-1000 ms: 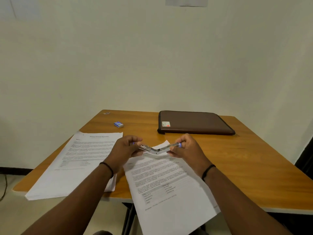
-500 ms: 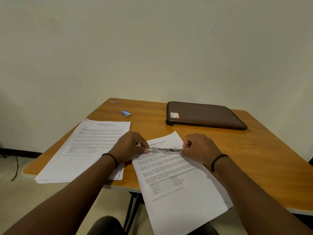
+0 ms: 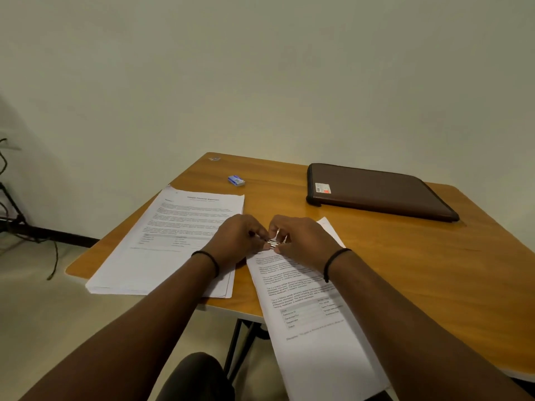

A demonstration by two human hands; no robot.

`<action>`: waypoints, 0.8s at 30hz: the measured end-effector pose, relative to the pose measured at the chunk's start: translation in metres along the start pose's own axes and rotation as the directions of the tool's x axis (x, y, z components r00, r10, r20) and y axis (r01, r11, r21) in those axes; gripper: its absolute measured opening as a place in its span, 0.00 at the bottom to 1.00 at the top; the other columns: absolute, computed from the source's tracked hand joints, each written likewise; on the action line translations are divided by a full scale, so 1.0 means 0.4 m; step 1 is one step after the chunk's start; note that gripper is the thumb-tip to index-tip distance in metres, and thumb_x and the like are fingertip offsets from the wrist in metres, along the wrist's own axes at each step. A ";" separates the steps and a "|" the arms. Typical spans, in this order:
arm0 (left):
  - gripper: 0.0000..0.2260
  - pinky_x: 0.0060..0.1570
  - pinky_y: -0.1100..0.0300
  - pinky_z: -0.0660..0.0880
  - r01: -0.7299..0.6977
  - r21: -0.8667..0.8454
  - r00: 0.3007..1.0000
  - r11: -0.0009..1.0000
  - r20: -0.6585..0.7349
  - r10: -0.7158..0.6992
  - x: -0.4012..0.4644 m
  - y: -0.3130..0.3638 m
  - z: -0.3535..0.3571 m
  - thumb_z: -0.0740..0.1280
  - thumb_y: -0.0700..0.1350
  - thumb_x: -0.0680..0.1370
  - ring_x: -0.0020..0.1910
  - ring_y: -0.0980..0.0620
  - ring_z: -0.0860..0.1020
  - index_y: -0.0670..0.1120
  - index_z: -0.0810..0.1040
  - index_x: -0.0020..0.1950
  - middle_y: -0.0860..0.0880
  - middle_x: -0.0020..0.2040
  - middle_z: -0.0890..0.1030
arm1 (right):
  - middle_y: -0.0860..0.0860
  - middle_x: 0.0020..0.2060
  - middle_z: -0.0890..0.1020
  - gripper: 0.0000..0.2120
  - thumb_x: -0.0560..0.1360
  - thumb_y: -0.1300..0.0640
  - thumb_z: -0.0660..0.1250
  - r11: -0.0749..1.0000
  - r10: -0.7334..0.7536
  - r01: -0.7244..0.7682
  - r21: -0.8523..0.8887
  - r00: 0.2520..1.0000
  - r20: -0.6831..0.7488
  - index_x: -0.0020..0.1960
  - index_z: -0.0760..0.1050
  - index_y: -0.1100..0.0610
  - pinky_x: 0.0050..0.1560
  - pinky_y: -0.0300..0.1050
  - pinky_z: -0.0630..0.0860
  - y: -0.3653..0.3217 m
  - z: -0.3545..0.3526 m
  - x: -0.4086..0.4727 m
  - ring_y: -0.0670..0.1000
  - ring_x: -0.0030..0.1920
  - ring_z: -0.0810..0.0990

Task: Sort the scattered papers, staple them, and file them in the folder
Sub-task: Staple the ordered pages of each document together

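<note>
My left hand (image 3: 236, 241) and my right hand (image 3: 301, 240) meet over the top of a printed paper stack (image 3: 312, 311) that hangs over the table's near edge. Between their fingertips sits a small metal stapler (image 3: 273, 242), mostly hidden by the fingers; both hands grip it. A second paper stack (image 3: 173, 241) lies to the left on the table. A closed brown folder (image 3: 379, 192) with a small sticker lies at the back right.
A small blue staple box (image 3: 236, 180) sits on the wooden table (image 3: 434, 270) behind the left stack. A tiny scrap lies at the far corner (image 3: 214, 159). Cables and a stand are on the floor at left (image 3: 17, 224). My knee (image 3: 197, 377) shows below the table.
The stapler was held opened out wide between my hands; the hands have come together and it is now folded small between the fingertips, low over the paper. The camera view tilted down.
</note>
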State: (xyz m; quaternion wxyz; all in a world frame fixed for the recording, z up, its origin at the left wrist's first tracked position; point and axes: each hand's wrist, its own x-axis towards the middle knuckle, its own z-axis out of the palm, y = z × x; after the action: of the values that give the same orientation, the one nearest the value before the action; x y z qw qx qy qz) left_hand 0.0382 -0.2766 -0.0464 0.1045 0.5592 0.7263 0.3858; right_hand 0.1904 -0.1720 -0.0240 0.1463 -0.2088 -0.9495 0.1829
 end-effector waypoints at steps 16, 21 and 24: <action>0.04 0.39 0.62 0.74 0.006 -0.005 0.999 1.000 -0.047 -0.006 -0.001 -0.018 0.004 0.76 0.40 0.73 0.41 0.56 0.78 0.48 0.87 0.44 0.54 0.41 0.81 | 0.45 0.42 0.81 0.06 0.75 0.54 0.71 0.993 -0.111 0.113 -0.040 0.992 0.054 0.51 0.79 0.47 0.42 0.43 0.77 0.012 0.003 0.025 0.45 0.42 0.78; 0.03 0.40 0.64 0.73 -0.002 0.003 0.999 1.000 -0.043 0.002 0.001 -0.021 0.003 0.77 0.41 0.72 0.41 0.57 0.79 0.48 0.87 0.43 0.54 0.41 0.81 | 0.52 0.43 0.80 0.13 0.79 0.64 0.59 0.980 -0.131 0.143 -0.139 0.987 0.092 0.54 0.78 0.51 0.44 0.48 0.73 0.006 0.001 0.035 0.52 0.44 0.76; 0.06 0.38 0.67 0.69 -0.007 0.015 0.999 1.000 -0.040 0.007 0.001 -0.015 0.001 0.77 0.42 0.72 0.40 0.58 0.77 0.52 0.84 0.39 0.55 0.39 0.80 | 0.50 0.41 0.75 0.15 0.77 0.66 0.58 0.975 -0.116 0.137 -0.175 0.985 0.125 0.51 0.76 0.49 0.41 0.46 0.70 0.008 -0.003 0.039 0.53 0.43 0.73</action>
State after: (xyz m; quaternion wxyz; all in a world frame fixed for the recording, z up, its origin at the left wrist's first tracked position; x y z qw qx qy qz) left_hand 0.0339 -0.2764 -0.0507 0.0845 0.5547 0.7290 0.3919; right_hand 0.1782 -0.1619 -0.0209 0.0836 -0.1495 -0.9805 0.0967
